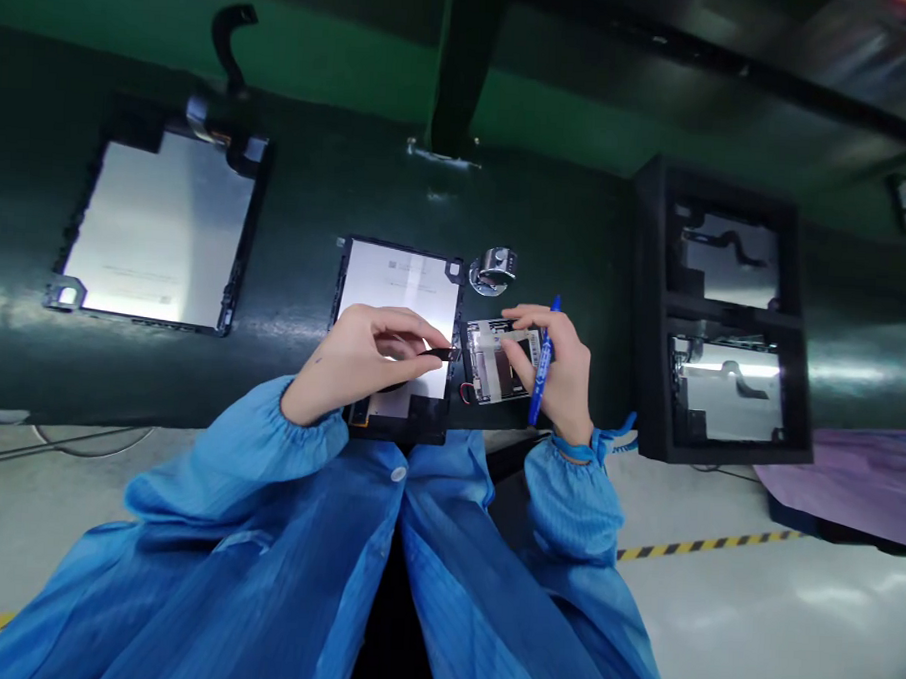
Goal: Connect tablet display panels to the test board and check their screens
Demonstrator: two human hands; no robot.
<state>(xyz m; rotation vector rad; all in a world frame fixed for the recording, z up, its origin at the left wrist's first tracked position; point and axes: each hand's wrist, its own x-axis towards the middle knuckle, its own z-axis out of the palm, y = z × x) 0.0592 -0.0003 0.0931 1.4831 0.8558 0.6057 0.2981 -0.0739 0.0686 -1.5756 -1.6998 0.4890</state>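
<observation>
My left hand is over a silver-backed panel with a black frame, its thumb and fingers pinched on the end of a black ribbon cable. To the right, my right hand holds a blue pen against its palm side. Its thumb and index finger are apart above a small circuit assembly with a pale strip and a red wire. A shiny metal object stands just behind that assembly.
Another silver-backed panel with a black cable lies at the left on the dark green table. A black foam tray at the right holds two panels in its compartments. A dark post rises at the back middle.
</observation>
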